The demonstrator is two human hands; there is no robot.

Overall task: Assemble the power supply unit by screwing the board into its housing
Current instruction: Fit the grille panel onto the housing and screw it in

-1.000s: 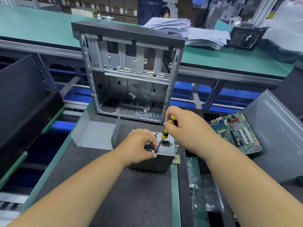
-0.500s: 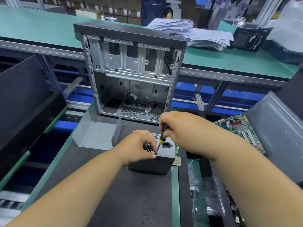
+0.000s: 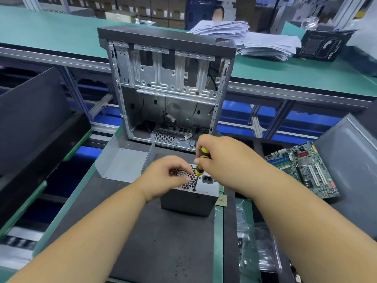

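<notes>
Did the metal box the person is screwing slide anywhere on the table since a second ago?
No. The metal box sits at the same spot by the table's green edge strip, in front of the computer case. Only the camera shifted.

Green-topped benches (image 3: pixel 61 37) stand before stacked cartons (image 3: pixel 142 7).

open PC case (image 3: pixel 167 86) | motherboard (image 3: pixel 304 168) right | paper stack (image 3: pixel 255 37) behind

Yellow-and-black screwdriver (image 3: pixel 201 160), silver power supply unit (image 3: pixel 191 193) with honeycomb grille, dark grey mat (image 3: pixel 142 242), green motherboard (image 3: pixel 306 170) right of the unit, teal bench (image 3: pixel 51 33) behind.
</notes>
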